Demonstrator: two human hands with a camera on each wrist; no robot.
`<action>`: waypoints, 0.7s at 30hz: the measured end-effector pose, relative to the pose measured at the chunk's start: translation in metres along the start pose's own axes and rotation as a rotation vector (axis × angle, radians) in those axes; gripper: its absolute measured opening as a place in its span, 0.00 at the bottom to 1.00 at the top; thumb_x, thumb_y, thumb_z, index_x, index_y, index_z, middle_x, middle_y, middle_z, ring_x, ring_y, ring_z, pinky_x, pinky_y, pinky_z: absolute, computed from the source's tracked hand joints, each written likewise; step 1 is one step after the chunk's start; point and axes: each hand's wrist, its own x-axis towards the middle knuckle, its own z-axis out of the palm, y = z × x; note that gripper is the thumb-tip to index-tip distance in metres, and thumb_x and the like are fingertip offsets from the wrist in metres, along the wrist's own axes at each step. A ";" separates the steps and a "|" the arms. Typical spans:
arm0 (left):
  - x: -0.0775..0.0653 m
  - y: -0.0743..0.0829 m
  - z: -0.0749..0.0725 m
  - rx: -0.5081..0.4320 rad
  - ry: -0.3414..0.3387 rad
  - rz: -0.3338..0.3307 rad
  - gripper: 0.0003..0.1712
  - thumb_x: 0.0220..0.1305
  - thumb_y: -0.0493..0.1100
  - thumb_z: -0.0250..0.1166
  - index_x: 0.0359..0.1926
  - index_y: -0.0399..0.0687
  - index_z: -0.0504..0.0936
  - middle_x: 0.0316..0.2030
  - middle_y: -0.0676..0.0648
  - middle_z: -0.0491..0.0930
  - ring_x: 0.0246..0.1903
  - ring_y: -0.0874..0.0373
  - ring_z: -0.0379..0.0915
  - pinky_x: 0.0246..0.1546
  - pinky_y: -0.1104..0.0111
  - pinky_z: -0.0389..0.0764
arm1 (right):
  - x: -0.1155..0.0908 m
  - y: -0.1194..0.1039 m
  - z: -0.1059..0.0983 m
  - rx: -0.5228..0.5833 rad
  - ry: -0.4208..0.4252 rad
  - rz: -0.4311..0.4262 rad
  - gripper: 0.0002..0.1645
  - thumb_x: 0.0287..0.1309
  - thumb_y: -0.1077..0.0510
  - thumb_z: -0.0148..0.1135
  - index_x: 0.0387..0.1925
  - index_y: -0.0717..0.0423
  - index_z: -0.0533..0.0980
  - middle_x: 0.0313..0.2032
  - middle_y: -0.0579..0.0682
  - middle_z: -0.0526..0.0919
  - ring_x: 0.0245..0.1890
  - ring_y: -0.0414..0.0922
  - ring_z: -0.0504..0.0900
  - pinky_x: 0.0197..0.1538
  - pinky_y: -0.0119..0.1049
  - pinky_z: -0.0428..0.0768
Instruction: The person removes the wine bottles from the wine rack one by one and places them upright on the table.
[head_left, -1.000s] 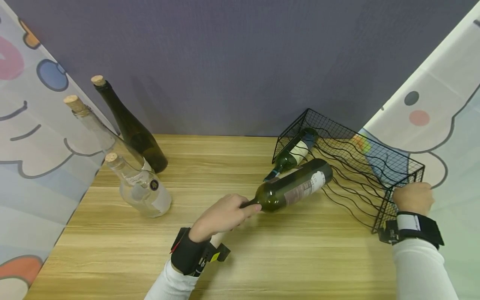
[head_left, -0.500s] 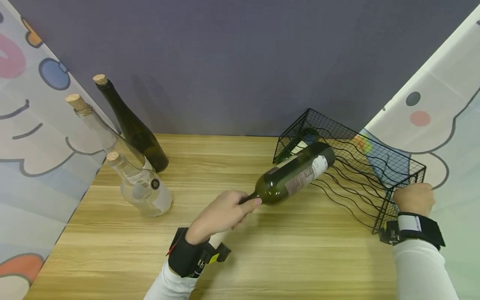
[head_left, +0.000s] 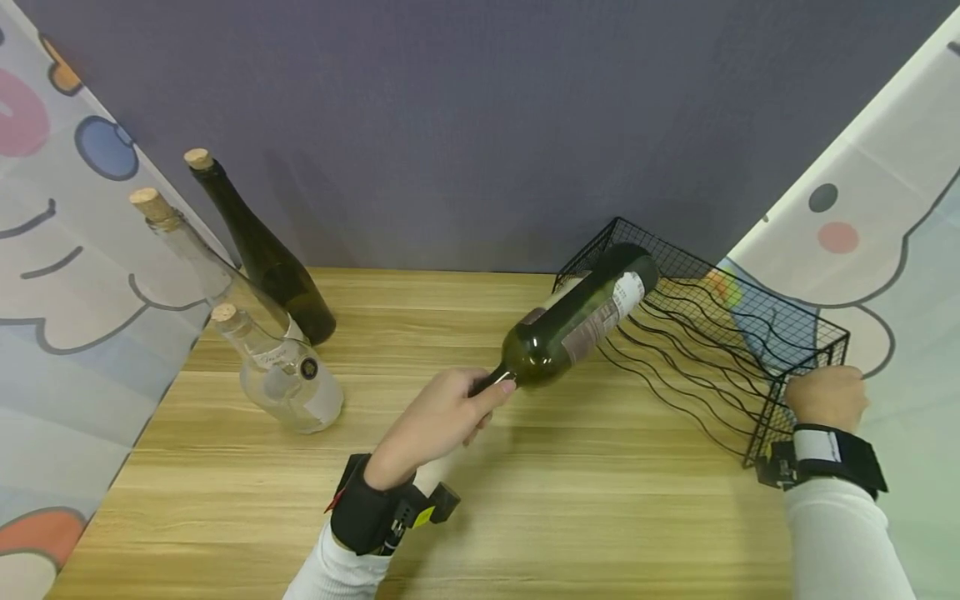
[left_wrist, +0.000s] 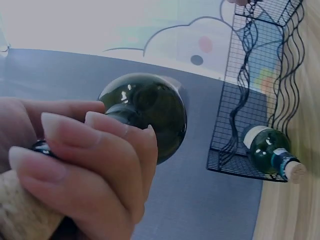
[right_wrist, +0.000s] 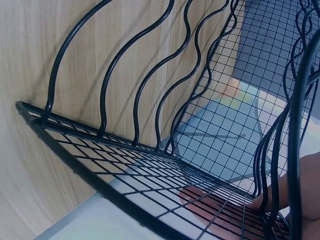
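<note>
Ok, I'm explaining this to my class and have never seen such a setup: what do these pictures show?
There is no machine, just a person's two bare hands. The wide view looks down from the head; each close-up is taken from one wrist. The left hand grips a green bottle by its neck, base pointing toward a black wire rack. The right hand holds the rack's right end. Another corked bottle lies in the rack, clearest from the left wrist. On the wood-grained table, at the left, stand three more: a dark bottle, a tall clear bottle and a short clear bottle.
</note>
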 end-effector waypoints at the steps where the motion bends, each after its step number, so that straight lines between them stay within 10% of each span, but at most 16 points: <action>1: 0.000 0.001 0.000 -0.010 0.009 0.002 0.23 0.73 0.56 0.54 0.26 0.46 0.74 0.16 0.54 0.68 0.13 0.61 0.63 0.17 0.72 0.64 | 0.000 0.000 0.000 -0.010 0.000 -0.005 0.38 0.64 0.57 0.43 0.59 0.92 0.51 0.54 0.88 0.64 0.55 0.79 0.69 0.49 0.62 0.78; 21: -0.007 0.007 -0.014 -0.160 0.180 -0.003 0.23 0.74 0.57 0.53 0.29 0.45 0.73 0.15 0.50 0.67 0.14 0.58 0.62 0.16 0.71 0.65 | 0.000 0.001 0.000 -0.025 -0.007 -0.034 0.39 0.64 0.58 0.43 0.58 0.93 0.51 0.54 0.88 0.63 0.54 0.80 0.67 0.51 0.64 0.76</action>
